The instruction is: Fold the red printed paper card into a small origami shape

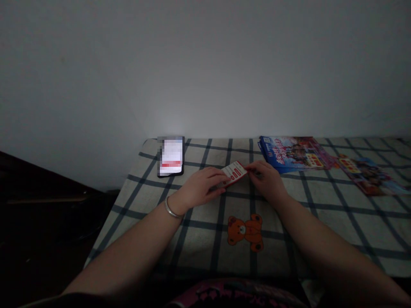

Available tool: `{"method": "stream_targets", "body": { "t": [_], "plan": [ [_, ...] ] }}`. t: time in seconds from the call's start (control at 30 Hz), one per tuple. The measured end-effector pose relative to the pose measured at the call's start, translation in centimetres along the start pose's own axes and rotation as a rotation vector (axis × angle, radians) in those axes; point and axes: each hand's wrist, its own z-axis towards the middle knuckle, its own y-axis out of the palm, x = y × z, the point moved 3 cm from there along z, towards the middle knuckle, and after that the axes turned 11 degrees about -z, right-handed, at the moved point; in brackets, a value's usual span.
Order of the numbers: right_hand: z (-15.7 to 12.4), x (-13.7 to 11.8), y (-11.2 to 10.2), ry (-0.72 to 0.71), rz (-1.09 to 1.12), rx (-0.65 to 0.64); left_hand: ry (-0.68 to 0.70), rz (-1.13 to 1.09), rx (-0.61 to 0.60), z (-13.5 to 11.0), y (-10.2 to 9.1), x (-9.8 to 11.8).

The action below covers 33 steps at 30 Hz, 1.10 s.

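Observation:
A small folded paper leaflet, white with red edges and red oval marks, is held low over the checked tablecloth. My left hand is closed on its left end, the fingers lying across its face and the thumb along the near edge. The upper right corner is pinched between the fingertips of my right hand. A silver bangle circles my left wrist. The fingers cover part of the leaflet, and its print is too small to read.
A phone with a lit screen lies left of my hands. Colourful printed flyers lie to the right, with another flyer farther right. An orange bear print marks the cloth. A pale wall rises behind the table.

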Motion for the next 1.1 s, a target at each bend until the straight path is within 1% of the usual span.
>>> {"method": "stream_targets", "body": {
  "t": [0.13,0.23,0.57,0.73,0.93,1.0,1.1],
  "plan": [
    [0.1,0.2,0.2,0.007,-0.010,-0.029,-0.023,-0.002,-0.056,0.0,0.3,-0.2],
    [0.2,0.3,0.4,0.004,-0.012,-0.044,-0.038,0.010,-0.074,-0.1,0.4,-0.4],
    [0.1,0.2,0.5,-0.064,-0.033,-0.048,-0.088,0.016,-0.053,-0.1,0.7,-1.1],
    [0.0,0.3,0.5,-0.023,-0.015,-0.046,-0.194,0.087,-0.006,-0.1,0.5,-1.3],
    [0.0,0.5,0.6,0.016,0.000,-0.030,-0.234,0.191,-0.043,0.0,0.6,-0.7],
    [0.0,0.4,0.5,0.031,0.018,-0.021,-0.273,0.208,-0.022,0.1,0.6,-0.7],
    [0.1,0.1,0.2,0.020,0.022,0.019,-0.379,0.214,0.061,-0.1,0.6,-1.1]
  ]
}}
